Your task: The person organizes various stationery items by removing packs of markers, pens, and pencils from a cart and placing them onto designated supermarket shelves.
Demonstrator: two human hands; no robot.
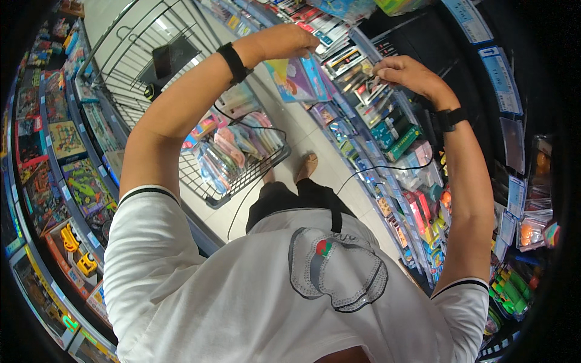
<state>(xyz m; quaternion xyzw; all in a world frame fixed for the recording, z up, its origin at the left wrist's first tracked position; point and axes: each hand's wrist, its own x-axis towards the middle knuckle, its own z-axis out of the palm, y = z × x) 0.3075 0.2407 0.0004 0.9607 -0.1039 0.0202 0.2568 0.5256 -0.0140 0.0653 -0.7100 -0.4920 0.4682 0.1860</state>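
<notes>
My left hand [302, 41] is over the shelf at the top centre, its fingers closed at the top edge of some flat, colourful packets [295, 81] with cartoon artwork, which hang below it. To the right, my right hand [399, 75] is bent over a shelf of packaged stationery [342, 61], thumb and fingers close together. Something small shows at its fingertips, but whether they grip it is unclear. Both wrists wear black bands, and a black cable runs from each side.
A wire shopping cart [122, 59] stands at the left, holding plastic-wrapped goods [231, 149] and a dark phone-like device [162, 61]. Shelves of boxed toys [68, 140] line the far left. Blue price labels [501, 79] edge the dark shelf at right. My feet are on the tiled floor [295, 122].
</notes>
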